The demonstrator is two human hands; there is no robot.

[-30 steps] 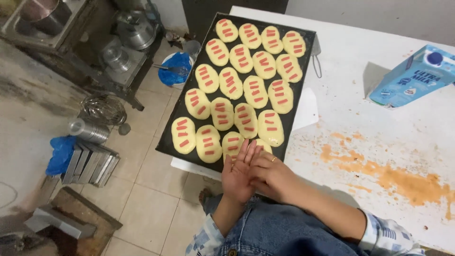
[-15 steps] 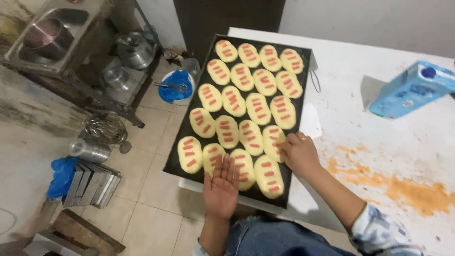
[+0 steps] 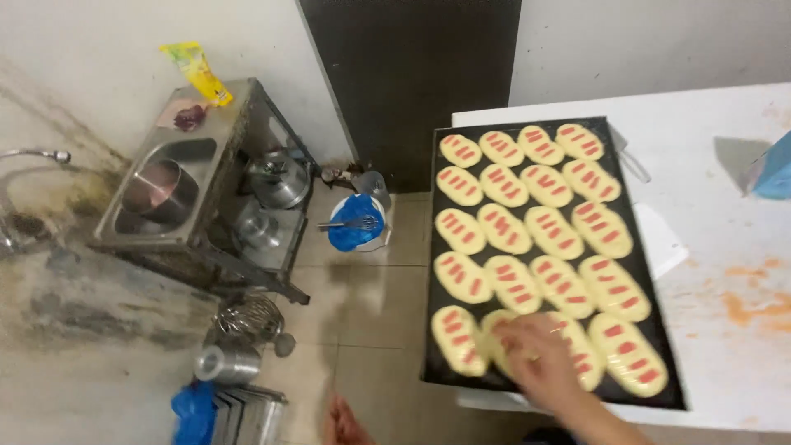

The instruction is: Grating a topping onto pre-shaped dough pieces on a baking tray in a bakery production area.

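Observation:
A black baking tray [image 3: 431, 272] lies on the left end of a white table [image 3: 709, 206] and sticks out over its edge. It holds several rows of yellow oval dough pieces with red stripes [image 3: 535, 227]. My right hand [image 3: 535, 354] is blurred and lies fingers apart over the dough pieces in the tray's near row, holding nothing. My left hand [image 3: 342, 424] shows only partly at the bottom edge, over the tiled floor to the left of the tray. It is blurred and its fingers are unclear.
A blue carton [image 3: 774, 173] and orange stains [image 3: 758, 305] are on the table's right side. To the left stand a steel sink unit [image 3: 165, 194] with pots [image 3: 276, 181], a blue bucket with a whisk [image 3: 356, 222], a wire whisk head [image 3: 247, 317] and metal tins [image 3: 227, 363].
The view has swung left and down toward the floor. My left hand has dropped off the tray to the bottom edge. My right hand has moved to the near row of dough.

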